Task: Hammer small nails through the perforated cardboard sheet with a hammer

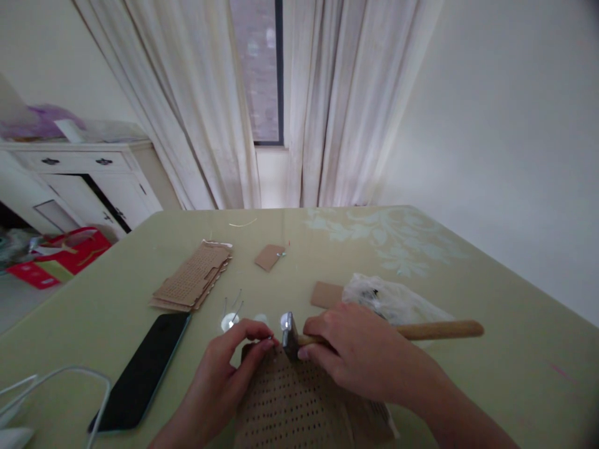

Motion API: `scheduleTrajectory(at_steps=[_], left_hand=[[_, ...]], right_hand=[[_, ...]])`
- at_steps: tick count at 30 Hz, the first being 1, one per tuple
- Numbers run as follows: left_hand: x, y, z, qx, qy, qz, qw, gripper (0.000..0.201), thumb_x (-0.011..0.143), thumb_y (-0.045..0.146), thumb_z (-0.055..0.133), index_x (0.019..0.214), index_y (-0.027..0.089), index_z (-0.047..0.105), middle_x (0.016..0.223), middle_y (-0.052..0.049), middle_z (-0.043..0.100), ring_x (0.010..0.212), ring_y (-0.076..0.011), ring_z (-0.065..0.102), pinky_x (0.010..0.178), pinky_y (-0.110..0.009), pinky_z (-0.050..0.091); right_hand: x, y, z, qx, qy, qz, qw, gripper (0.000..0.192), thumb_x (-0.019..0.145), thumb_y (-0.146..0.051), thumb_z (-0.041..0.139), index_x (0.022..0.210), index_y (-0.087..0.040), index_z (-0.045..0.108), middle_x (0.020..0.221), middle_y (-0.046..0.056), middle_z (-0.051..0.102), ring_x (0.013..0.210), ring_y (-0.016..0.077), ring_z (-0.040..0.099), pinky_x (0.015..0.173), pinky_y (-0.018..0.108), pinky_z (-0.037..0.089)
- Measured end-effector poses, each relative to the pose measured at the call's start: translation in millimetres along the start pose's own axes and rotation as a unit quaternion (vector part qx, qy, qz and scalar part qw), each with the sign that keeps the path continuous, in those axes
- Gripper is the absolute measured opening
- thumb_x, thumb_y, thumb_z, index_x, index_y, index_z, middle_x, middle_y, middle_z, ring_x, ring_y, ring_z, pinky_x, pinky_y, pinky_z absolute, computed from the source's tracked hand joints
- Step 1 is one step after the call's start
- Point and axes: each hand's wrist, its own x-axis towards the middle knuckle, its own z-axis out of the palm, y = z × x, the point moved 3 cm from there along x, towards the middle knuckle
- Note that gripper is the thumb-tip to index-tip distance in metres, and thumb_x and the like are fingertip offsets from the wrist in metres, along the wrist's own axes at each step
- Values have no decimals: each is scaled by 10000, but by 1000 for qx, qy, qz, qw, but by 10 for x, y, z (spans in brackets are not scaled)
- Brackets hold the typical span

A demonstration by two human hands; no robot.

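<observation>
My right hand (349,349) grips a hammer (437,330) by its wooden handle, close to the metal head. The head sits just above the far edge of a brown cardboard piece (294,405) punched with rows of small holes. At that same edge, the thumb and forefinger of my left hand (236,362) are pinched together. A tiny shiny tip shows between them, too small to name. Just beyond my fingers are a shiny round disc (229,322) with several thin metal pins standing on it, and another pale disc (261,319) beside it.
A stack of perforated cardboard (194,277) lies at left, above a black phone (145,374). A white cable (79,369) loops at the lower left. Small cardboard pieces (269,257) and a clear plastic bag (397,299) lie farther back on the table (491,349).
</observation>
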Motion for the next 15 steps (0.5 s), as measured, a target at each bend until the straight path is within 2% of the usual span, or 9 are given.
scheduleTrajectory(at_steps=[6, 15], left_hand=[[-8, -43, 38, 1, -37, -7, 999, 149, 1026, 353, 652, 983, 252, 753, 930, -3, 809, 867, -181, 754, 736, -222, 587], [-36, -50, 23, 7, -39, -5, 999, 140, 1024, 337, 657, 975, 261, 764, 910, 14, 807, 848, -172, 750, 751, -209, 587]], right_hand=[[0, -2, 9, -2, 3, -7, 1000, 303, 1026, -437, 700, 828, -218, 769, 752, 56, 796, 707, 238, 742, 597, 347, 257], [14, 12, 14, 4, -5, -8, 1000, 315, 1039, -457, 679, 855, -223, 779, 779, 56, 806, 717, 231, 735, 612, 342, 269]])
